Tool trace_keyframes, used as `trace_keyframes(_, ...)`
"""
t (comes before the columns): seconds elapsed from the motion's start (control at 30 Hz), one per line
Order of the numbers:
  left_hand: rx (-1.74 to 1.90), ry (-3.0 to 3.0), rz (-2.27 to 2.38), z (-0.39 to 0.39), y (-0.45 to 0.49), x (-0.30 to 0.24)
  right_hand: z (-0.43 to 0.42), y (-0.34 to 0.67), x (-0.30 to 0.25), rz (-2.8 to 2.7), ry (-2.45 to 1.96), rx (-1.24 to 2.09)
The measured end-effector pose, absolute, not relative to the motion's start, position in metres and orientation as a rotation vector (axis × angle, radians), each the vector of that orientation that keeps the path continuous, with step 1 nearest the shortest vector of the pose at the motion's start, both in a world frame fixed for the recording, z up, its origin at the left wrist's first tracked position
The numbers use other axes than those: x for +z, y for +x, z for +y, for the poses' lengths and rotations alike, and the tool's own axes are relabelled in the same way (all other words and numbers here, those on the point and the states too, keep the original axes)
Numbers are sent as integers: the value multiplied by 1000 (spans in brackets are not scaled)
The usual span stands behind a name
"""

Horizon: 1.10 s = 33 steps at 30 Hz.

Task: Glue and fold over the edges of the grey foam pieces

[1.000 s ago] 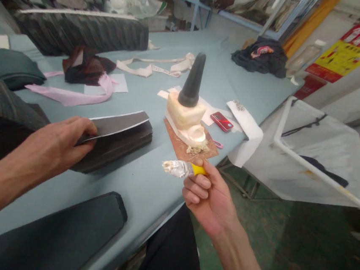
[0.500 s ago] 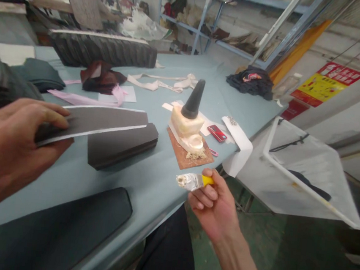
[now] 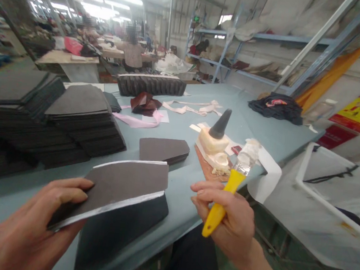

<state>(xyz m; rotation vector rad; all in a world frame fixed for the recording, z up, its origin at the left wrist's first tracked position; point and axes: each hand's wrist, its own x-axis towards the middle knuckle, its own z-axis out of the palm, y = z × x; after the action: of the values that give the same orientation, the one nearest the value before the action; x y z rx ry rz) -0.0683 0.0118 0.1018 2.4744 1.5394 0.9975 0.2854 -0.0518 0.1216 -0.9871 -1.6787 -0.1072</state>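
Observation:
My left hand [image 3: 54,212] is closed on the near left end of a dark grey panel [image 3: 127,181] with whitish strips along its two long edges. Held up, the panel overlaps a dark panel [image 3: 123,227] lying on the table. In my right hand [image 3: 229,216] is a paintbrush [image 3: 222,203] with a yellow handle and pale, clogged bristles pointing up and away. Beyond the brush stands a cream-coloured glue container [image 3: 213,141] with a black cone [image 3: 221,124] on top, on a brown board [image 3: 204,163]. A small pile of grey panels [image 3: 164,149] lies left of it.
Tall stacks of dark panels [image 3: 85,121] stand at the left. Pink ribbon [image 3: 139,121], brown fabric [image 3: 145,103] and pale strips lie farther back. A white bin [image 3: 335,209] is beside the table's right edge. A person [image 3: 132,52] is in the background.
My view has swung up and to the left. The brush has turned from pointing left to bristles up, showing its whole handle. The held panel now hangs over the near dark panel.

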Motion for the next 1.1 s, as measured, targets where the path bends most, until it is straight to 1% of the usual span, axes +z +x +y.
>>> trace_keyframes(0.13,1095,2400,1527,-5,-86,86,-46,274,137,-1807,-878,-217)
trace_keyframes(0.27,1129,2319,1561,-20,-96,75,-44,263,141,-1937,-742,-166)
trace_keyframes(0.43,1125,2365,1523,-38,-94,85,-41,249,145,-2131,-671,-233)
trace_keyframes(0.53,1180,2469,1440,-46,-91,92,-42,241,150,-2235,-633,-176)
trace_keyframes(0.8,1243,2456,1351,-66,-84,95,-51,228,168,-2150,-719,236)
trace_keyframes(0.93,1336,2484,1324,-74,-83,99,-57,222,178,-2156,-736,206)
trace_keyframes(1.03,1372,2485,1330,-78,-86,96,-69,224,184,-2211,-841,105)
trace_keyframes(1.1,1437,2449,1365,-81,-90,89,-81,232,184,-2193,-950,120)
